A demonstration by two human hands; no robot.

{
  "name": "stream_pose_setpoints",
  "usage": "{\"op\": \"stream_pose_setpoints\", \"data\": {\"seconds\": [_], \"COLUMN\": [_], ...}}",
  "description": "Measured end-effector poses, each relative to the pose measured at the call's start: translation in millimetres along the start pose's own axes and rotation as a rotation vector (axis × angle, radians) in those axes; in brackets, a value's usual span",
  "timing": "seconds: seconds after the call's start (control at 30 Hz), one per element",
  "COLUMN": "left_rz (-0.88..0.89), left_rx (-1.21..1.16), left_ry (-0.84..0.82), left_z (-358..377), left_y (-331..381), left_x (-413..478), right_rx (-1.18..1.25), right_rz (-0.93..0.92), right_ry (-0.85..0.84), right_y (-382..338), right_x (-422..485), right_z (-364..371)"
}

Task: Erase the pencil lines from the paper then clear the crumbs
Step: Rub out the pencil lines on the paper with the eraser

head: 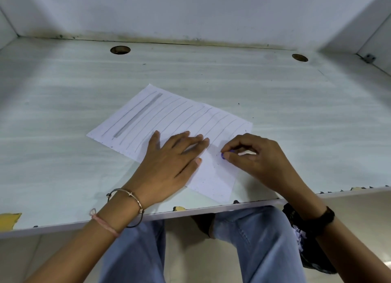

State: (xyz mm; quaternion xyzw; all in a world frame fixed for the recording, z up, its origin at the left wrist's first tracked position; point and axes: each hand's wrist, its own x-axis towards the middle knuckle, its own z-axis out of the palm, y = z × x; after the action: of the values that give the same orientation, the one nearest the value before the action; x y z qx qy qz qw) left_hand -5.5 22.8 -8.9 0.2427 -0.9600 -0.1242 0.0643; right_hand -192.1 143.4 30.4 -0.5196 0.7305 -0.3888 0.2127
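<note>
The right hand (256,159) is curled, its thumb and forefinger pinching a small purple eraser (223,155) whose tip is pressed down on the paper (213,177). Something pale shows under the other curled fingers; what it is cannot be told. At 9 o'clock of it, close beside but not touching, the left hand (169,162) lies flat on the sheet with fingers straight and slightly spread, holding nothing.

The paper lies askew on the desk (296,105), one corner near the front edge at 6 o'clock and the rest stretching off toward 10 o'clock. The part by the eraser is bare but for tiny dark specks (211,166). Thin pencil lines (170,116) cover the sheet from the hands out to 11 o'clock, and a thick grey smear (138,114) runs near the far side.

A thin metal bangle (135,198) and a pink thread (104,223) circle the left wrist; a black band (323,218) circles the right. Blue jeans (264,240) show below the desk edge at 6 o'clock. Two round holes (120,50) (299,57) sit at the back of the desk, at 11 and 1 o'clock.
</note>
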Motion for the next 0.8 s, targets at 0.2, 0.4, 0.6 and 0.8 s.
{"op": "stream_pose_setpoints", "data": {"seconds": [0.2,0.4,0.6,0.8], "left_rz": [0.119,0.056,0.025,0.028], "left_rx": [0.067,0.047,0.09,0.086], "left_ry": [0.224,-0.038,-0.074,-0.079], "left_z": [-1.4,10.5,9.5,8.3], "left_y": [2.0,5.6,7.3,8.9], "left_x": [32.4,49.2,49.0,48.4], "right_rx": [-0.023,-0.055,-0.118,-0.263], "right_rz": [-0.005,-0.055,-0.06,-0.128], "right_ry": [-0.074,-0.089,0.027,-0.042], "right_y": [-1.2,-6.5,-2.8,-5.5], "right_x": [-6.4,-2.6,22.9,22.4], "right_z": [-4.3,-0.8,-0.8,-2.7]}}
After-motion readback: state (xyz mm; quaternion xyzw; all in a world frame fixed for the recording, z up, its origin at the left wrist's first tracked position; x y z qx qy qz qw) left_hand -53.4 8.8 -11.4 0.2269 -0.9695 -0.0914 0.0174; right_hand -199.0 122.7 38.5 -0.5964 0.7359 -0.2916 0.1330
